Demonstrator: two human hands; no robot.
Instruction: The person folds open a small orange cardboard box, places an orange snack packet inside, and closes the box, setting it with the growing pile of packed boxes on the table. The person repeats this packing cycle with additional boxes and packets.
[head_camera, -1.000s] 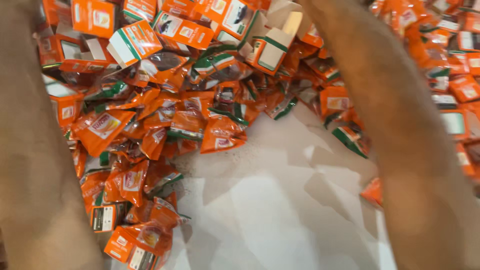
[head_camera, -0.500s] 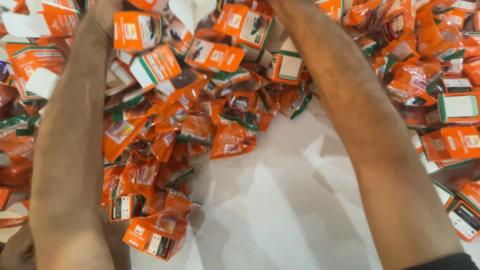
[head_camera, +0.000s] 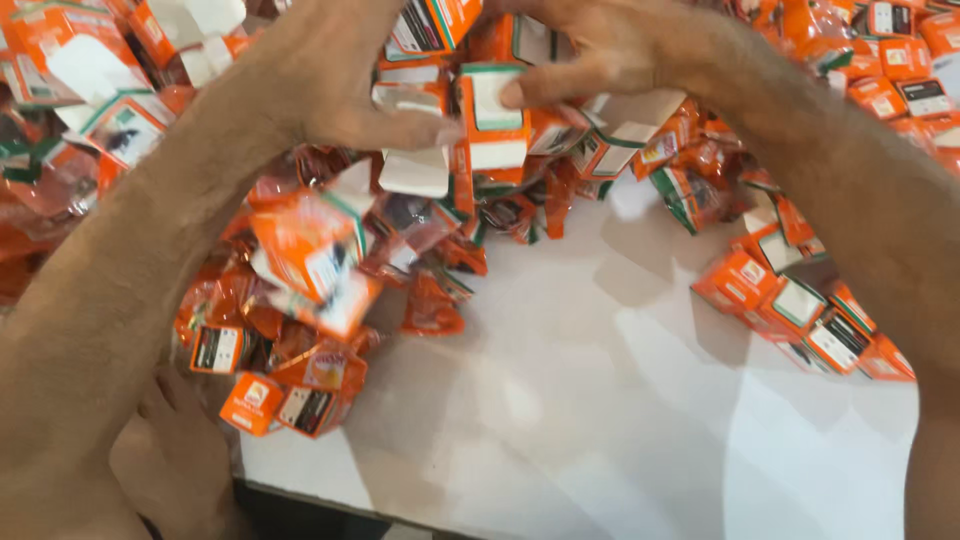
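Two hands meet at pile's top edge: left hand (head_camera: 335, 75) and right hand (head_camera: 600, 50) both pinch small orange-and-white carton (head_camera: 492, 115), raised just above heaped orange packets (head_camera: 300, 260) on white table (head_camera: 600, 400).

Both hands up at table's far edge. Left hand (head_camera: 330, 75) and right hand (head_camera: 600, 50) pinch one small orange box (head_camera: 493, 115) with open white flap. Orange packet pile (head_camera: 300, 270) covers left side and far edge of white table (head_camera: 620, 400).
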